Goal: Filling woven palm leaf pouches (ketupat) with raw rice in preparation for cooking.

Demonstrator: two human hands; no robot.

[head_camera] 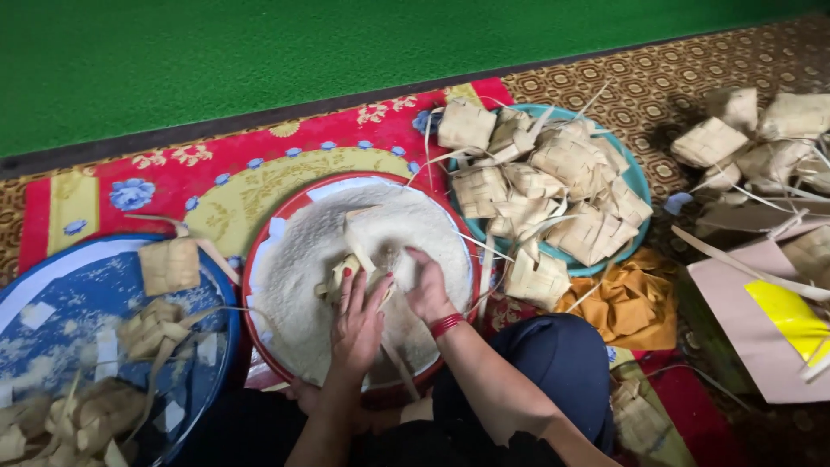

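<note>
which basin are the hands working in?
The red-rimmed middle basin full of white rice; the blue basin and teal basin hold woven pouches only.

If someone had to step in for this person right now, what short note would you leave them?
Left hand: holds a woven palm-leaf pouch over the red tray of white rice, fingers closed on it.
Right hand: cupped in the rice beside the pouch; whether it grips anything cannot be told.
Things: a heap of woven pouches fills the teal basin on the right, with more on the floor beyond it. The blue tray on the left holds several pouches.
Done: cannot tell from here which pouches are filled.
Left: the pouch in hand is open at the rice.
</note>
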